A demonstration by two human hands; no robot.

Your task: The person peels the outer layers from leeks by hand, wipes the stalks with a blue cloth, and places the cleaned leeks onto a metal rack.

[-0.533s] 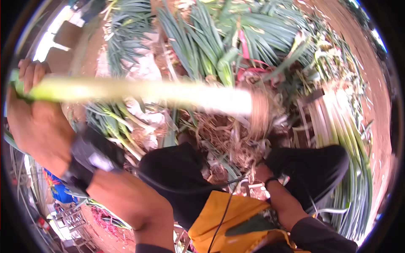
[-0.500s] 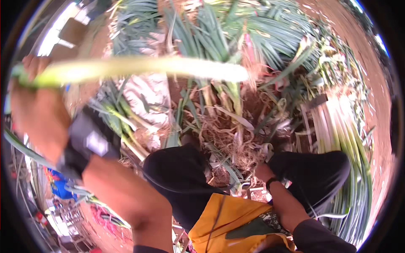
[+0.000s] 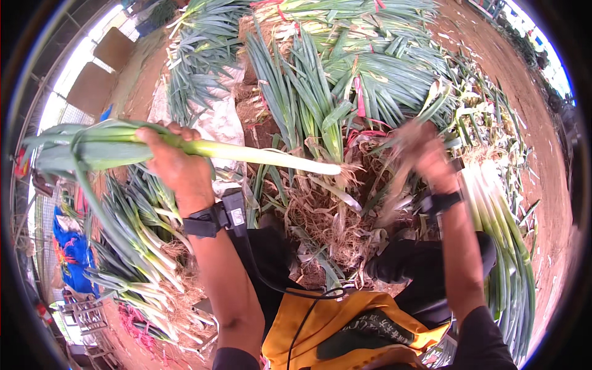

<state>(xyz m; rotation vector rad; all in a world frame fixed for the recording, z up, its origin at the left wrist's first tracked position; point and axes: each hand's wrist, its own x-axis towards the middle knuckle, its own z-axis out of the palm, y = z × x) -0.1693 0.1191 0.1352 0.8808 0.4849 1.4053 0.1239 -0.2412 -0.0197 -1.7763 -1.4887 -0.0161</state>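
Observation:
My left hand (image 3: 179,169) is closed round a long leek (image 3: 265,156) where its green leaves meet the pale shank. The leek lies nearly level, its root end pointing right and its leaves trailing to the left. My right hand (image 3: 431,161), smeared by motion, is raised to the right of the roots, apart from the leek. From its fingers hangs a blurred, brownish strip of withered leaf (image 3: 394,185). Below, between my knees, is a heap of dry leaves and roots (image 3: 333,213).
Untrimmed leeks (image 3: 145,246) lie at my left. Pale-stemmed leeks (image 3: 502,216) are stacked at my right. Farther off are leek bundles (image 3: 382,71) with red ties, near a whitish sheet (image 3: 216,102). Loose trimmings (image 3: 487,105) cover the ground at the far right.
My left hand has moved right and down from the far left, bringing the leek lower. My right hand has risen from beside my knee to right of the leek's roots.

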